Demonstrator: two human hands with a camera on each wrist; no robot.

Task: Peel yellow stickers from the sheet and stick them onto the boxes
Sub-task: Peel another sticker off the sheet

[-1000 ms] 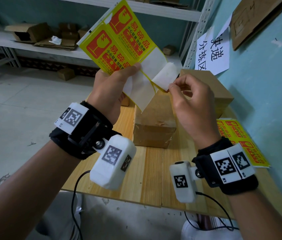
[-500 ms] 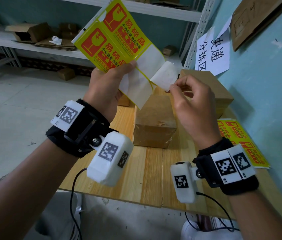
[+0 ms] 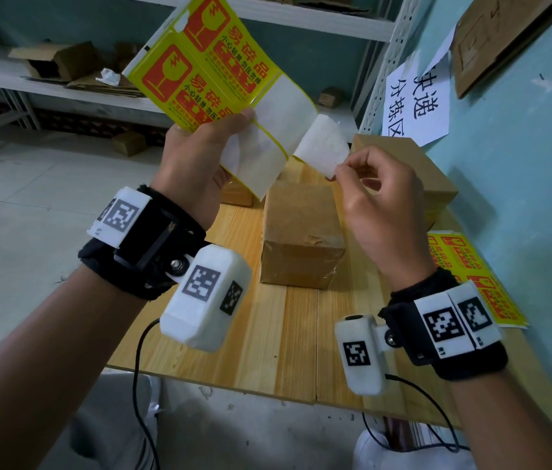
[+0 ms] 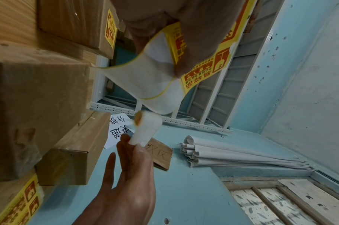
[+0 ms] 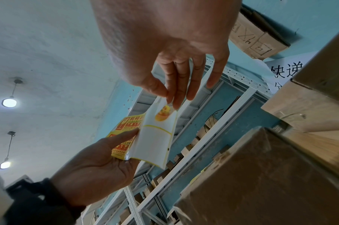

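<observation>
From the head view, the half-peeled yellow sticker has come further off the glossy yellow sticker sheet than a moment ago. The left hand grips the sheet above the brown cardboard boxes on the wooden counter.

The left wrist view shows the right hand pinching the sticker's curled corner.

In the right wrist view, thumb and forefinger are closed on that corner, the other fingers loose.

A white paper sign with handwritten black characters hangs on the teal wall. Flattened cardboard lies on a metal shelf. The table is wooden.
</observation>
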